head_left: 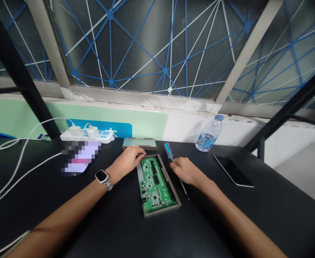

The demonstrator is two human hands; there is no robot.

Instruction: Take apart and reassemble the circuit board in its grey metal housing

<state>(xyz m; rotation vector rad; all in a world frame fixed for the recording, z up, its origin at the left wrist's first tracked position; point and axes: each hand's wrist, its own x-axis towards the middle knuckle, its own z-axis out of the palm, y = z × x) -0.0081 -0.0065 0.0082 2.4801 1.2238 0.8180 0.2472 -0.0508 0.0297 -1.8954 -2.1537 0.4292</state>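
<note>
A green circuit board (157, 186) lies in a shallow grey metal case (164, 210) on the black table. My left hand (127, 159), with a watch on the wrist, is closed at the case's far left corner; its fingers bend over the edge there. To the right of the case, my right hand (184, 170) is closed around the metal shaft of a screwdriver (168, 149). The blue translucent handle points away from me, and the tip points back toward me, down by the table. My fingers cover part of the shaft.
Behind the case lies a flat metal cover (139, 143). A water bottle (209, 134) stands at the back right, with a dark tablet-like device (232, 170) nearer. At left are a power strip (100, 136), a phone (83, 157) and white cables (25, 172). Black frame bars flank the table.
</note>
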